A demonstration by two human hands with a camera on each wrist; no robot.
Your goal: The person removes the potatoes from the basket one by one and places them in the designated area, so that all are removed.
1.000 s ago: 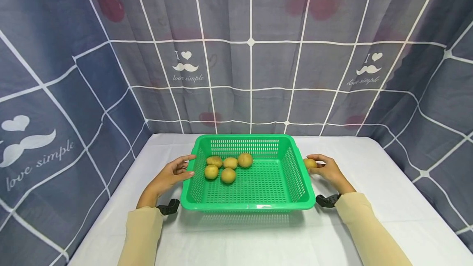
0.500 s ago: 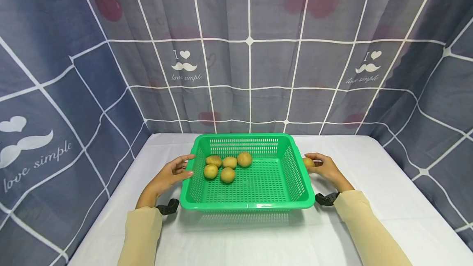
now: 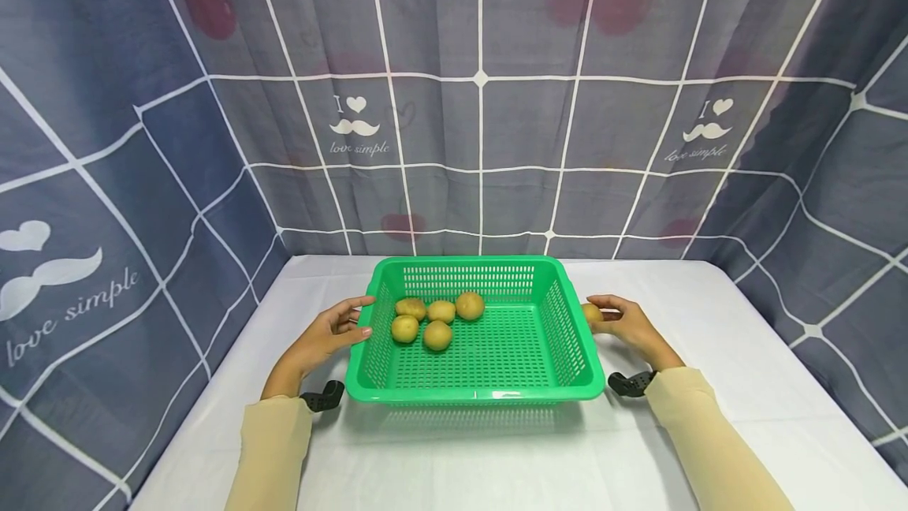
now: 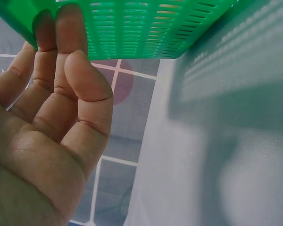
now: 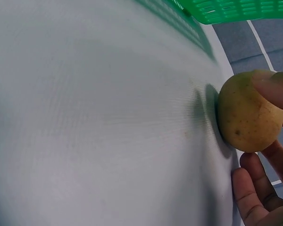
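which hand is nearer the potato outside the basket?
Right. The right hand holds the potato on the table just right of the basket; the left hand rests at the basket's far, left side.

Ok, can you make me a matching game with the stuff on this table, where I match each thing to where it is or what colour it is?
Things:
1. basket
2. five potatoes
3. right hand
4. left hand

Matches:
A. lying together inside the basket, near its back left
B. green, standing on the white table
C. fingers touching the basket's left rim
D. holding one potato on the table, outside the basket

Pairs: 1-B, 2-A, 3-D, 4-C
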